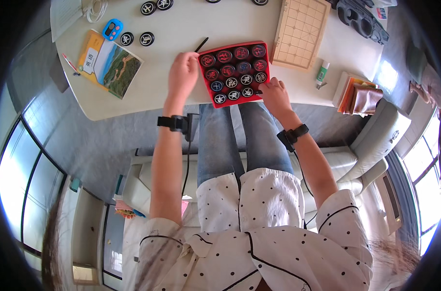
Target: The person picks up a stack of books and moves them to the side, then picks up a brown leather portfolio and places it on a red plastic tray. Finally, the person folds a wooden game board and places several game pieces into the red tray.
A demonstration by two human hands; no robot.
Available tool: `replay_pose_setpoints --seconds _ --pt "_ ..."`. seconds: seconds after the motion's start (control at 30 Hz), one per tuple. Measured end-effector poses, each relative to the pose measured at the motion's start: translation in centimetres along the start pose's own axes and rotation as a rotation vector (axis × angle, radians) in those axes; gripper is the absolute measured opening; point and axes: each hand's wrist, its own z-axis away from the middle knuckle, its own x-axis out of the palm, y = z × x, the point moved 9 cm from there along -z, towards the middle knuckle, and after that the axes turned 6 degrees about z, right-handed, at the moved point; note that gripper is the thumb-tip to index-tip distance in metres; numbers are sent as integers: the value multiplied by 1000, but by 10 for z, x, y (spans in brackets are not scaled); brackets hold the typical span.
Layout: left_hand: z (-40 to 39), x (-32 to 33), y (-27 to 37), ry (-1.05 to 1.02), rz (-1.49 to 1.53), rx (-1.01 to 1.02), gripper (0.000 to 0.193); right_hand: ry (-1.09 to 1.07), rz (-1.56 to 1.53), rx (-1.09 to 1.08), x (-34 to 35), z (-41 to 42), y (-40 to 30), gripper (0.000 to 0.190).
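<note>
A red tray [210, 101] filled with rows of round black Chinese chess pieces lies at the near edge of the white table. The characters on the pieces are red, blue or white. At the tray's upper left corner is my left hand [184, 71], fingers curled; whether it grips the rim is not clear. My right hand [274, 94] has its fingers at the lower right corner, on or over a dark piece that they mostly hide. Just past my left hand lies a black pen-like stick [202, 44]. More black pieces [147, 38] are spread over the table's far left part.
A wooden chessboard [300, 32] stands right of the tray, with a glue stick [322, 72] and a stack of books [346, 92] nearer the right edge. At left lie a textbook [122, 69], a blue device [112, 29] and a red-and-white pen [70, 62]. A person [424, 76] is at far right.
</note>
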Motion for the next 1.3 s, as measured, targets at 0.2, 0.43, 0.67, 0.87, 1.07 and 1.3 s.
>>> replay_pose_setpoints --seconds 0.2,0.43,0.67,0.87,1.07,1.3 --pt "-32 -70 -49 236 -161 -86 20 116 61 27 -8 -4 0 6" --pt "-61 -132 -79 501 -260 -223 46 202 27 -21 -32 -20 -20 8" --pt "-99 -111 -96 58 -375 -209 54 343 -158 -12 -81 -85 -44 5" --pt "-92 -89 -90 39 -274 -223 51 291 -227 -40 -99 -173 -72 18" --pt "-72 -92 -87 139 -221 -260 49 222 -276 54 -111 -259 -100 32" --pt "-32 -61 -74 -43 5 -253 40 181 -389 84 -114 -304 -115 50"
